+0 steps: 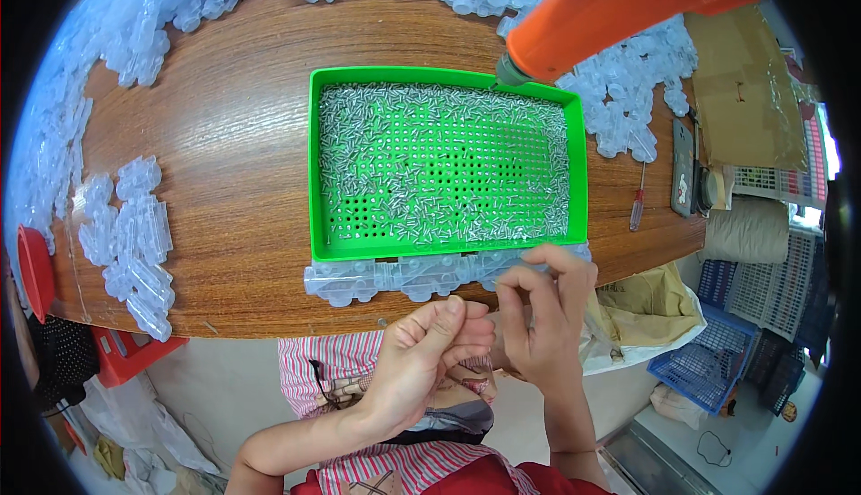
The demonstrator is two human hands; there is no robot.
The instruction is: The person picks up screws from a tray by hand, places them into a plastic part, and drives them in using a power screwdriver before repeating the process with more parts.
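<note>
My left hand (421,349) is closed just in front of the table's near edge, thumb pressed over curled fingers; what lies in it, if anything, is hidden. Beside it, my right hand (549,311) is bent in a pinch with the other fingers raised, and anything at its fingertips is too small to name. Just beyond the hands, a row of clear plastic cases (421,277) lies along the table edge. Behind that row stands a green tray (313,172) with a perforated grid, holding many small silvery screws (359,127). Over its far right corner hangs an orange electric screwdriver (574,24), tip downward.
Clear plastic parts are heaped along the far and left sides (134,29), with a smaller pile (139,244) at left. A hand screwdriver (638,208) and a phone-like device (683,168) lie at right. Below are a blue crate (704,365) and a lined sack (646,316).
</note>
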